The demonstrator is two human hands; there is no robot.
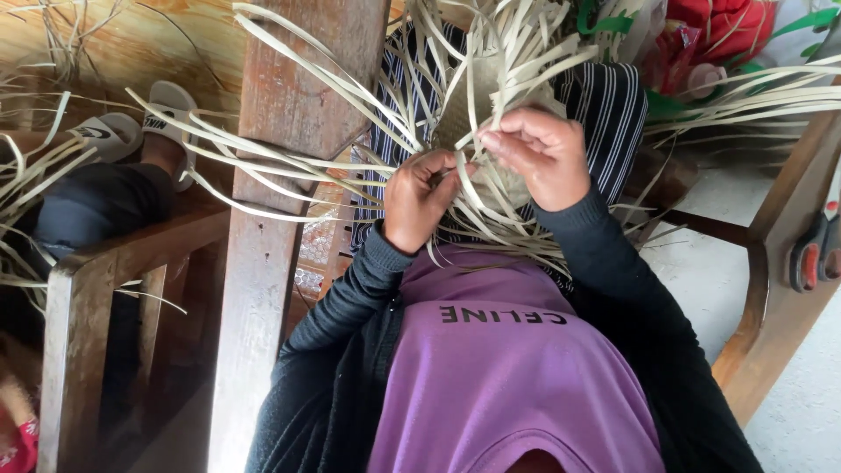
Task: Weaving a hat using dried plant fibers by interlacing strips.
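the woven piece [504,83] rests on the person's lap, loose strips [289,166] fanning outward so each stays reachable. left hand [419,200] pinches one strip low; right hand [539,151] clenches another, pulling it taut across the weave.

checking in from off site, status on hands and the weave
Left hand and right hand both pinching pale strips of the half-woven piece over the lap. Loose strip ends splay across the wooden bench arm.
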